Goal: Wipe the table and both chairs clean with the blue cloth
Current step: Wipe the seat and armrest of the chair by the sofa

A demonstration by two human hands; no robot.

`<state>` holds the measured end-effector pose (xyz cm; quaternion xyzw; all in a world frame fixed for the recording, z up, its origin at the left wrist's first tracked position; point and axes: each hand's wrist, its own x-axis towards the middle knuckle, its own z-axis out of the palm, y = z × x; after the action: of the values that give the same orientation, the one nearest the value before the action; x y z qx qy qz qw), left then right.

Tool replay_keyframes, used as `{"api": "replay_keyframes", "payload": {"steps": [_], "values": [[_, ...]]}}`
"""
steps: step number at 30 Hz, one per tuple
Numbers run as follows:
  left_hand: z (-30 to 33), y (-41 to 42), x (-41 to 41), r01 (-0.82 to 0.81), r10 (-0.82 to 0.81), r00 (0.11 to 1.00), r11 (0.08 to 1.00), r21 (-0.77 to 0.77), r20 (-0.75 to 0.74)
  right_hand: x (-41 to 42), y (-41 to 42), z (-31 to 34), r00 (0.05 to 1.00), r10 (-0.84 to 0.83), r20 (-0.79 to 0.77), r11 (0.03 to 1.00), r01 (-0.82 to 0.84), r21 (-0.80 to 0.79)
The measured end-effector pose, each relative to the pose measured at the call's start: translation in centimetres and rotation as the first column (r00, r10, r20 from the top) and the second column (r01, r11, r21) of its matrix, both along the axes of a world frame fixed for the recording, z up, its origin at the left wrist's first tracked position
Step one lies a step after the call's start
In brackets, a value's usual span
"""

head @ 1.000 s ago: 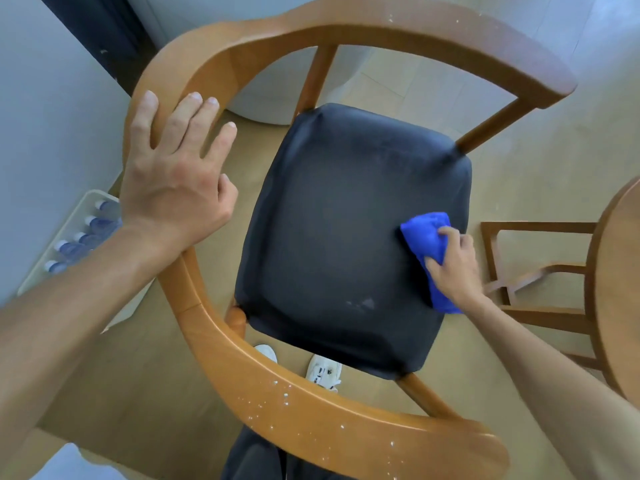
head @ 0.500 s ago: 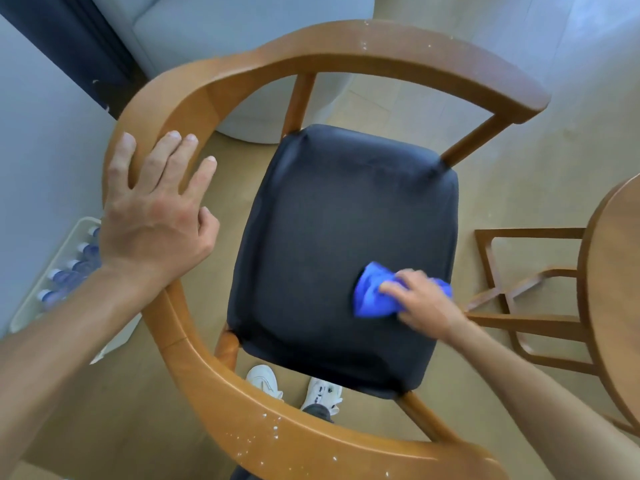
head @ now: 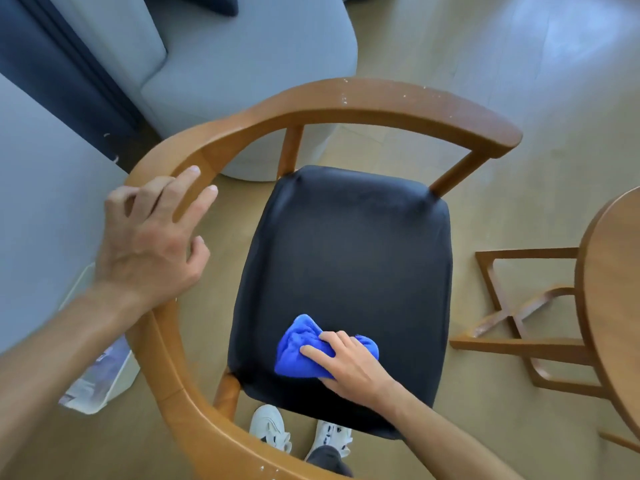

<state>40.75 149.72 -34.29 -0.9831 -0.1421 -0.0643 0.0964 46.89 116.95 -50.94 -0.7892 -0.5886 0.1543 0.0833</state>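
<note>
A wooden chair with a curved armrest rail [head: 346, 105] and a dark padded seat [head: 349, 258] fills the view from above. White specks dot the far rail and the near rail. My right hand [head: 349, 365] presses a crumpled blue cloth [head: 298, 351] onto the near part of the seat, left of its middle. My left hand [head: 152, 240] rests on the rail's left bend, fingers spread over the wood. The round wooden table [head: 613, 306] shows only its left edge at the right side.
A grey sofa [head: 221, 64] stands behind the chair. The table's wooden base [head: 519, 344] lies on the floor to the right. A pack of bottles [head: 100, 379] sits by the left wall. My white shoes [head: 270, 427] show under the seat.
My right hand has dragged the cloth from the seat's right edge leftward and toward me across the seat. The camera has tilted up, showing more of the sofa. My left hand stays on the rail.
</note>
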Motion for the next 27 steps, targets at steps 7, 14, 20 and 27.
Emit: {"api": "replay_keyframes", "payload": {"steps": [7, 14, 20, 27], "values": [[0.4, 5.4, 7.5, -0.053, 0.010, 0.955, 0.989, -0.136, -0.297, 12.0, -3.3, -0.1, 0.803, -0.574, 0.162, 0.819, 0.565, 0.099], [0.3, 5.4, 9.9, -0.147, 0.086, 0.946, 0.974, -0.174, -0.313, 10.6, -0.6, -0.1, 0.524, -0.850, 0.052, 0.521, 0.851, -0.059], [-0.7, 5.8, 9.5, -0.066, 0.032, 0.976, 0.986, -0.151, -0.216, 19.1, -2.2, -0.1, 0.510, -0.859, 0.052, 0.512, 0.857, 0.059], [-1.1, 5.9, 9.4, 0.011, -0.026, 0.991, 0.994, -0.111, -0.132, 21.9, 13.3, -1.0, 0.176, -0.981, -0.077, 0.174, 0.984, 0.033]]}}
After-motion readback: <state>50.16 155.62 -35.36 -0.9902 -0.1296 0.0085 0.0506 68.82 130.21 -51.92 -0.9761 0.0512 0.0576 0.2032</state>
